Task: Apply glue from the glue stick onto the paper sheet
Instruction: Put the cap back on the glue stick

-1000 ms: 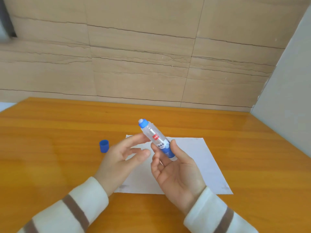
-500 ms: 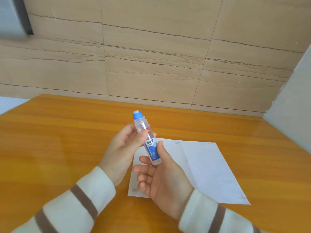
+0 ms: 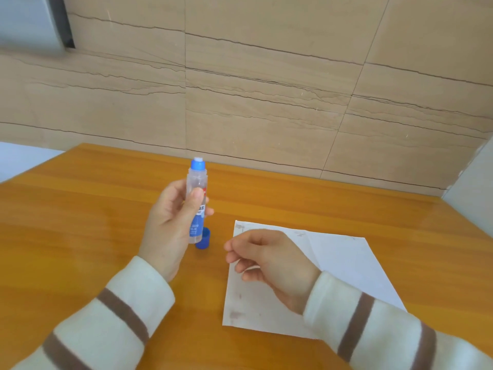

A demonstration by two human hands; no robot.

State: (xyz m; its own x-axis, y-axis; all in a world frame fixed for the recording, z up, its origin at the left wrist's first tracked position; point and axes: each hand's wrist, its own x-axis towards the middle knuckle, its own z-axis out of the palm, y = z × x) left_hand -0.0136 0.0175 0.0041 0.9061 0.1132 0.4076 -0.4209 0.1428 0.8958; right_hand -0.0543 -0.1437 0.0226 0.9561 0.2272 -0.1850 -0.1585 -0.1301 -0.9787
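My left hand (image 3: 170, 225) grips a clear glue stick (image 3: 197, 201) with a blue label, held upright above the table, its uncapped blue tip pointing up. The blue cap (image 3: 203, 238) stands on the table just behind the stick's base. A white paper sheet (image 3: 344, 265) with a diagonal fold and a few grey smudges lies flat on the orange wooden table (image 3: 80, 222) to the right. My right hand (image 3: 269, 260) hovers over the sheet's left part, fingers loosely curled and holding nothing.
A tan stone-pattern wall (image 3: 266, 89) runs along the table's far edge. A pale grey panel (image 3: 469, 188) stands at the right. The table's left edge (image 3: 37, 166) slants in at the upper left.
The glue stick has passed from both hands into my left hand alone. My right hand let go and moved right over the paper. The blue cap is back in sight.
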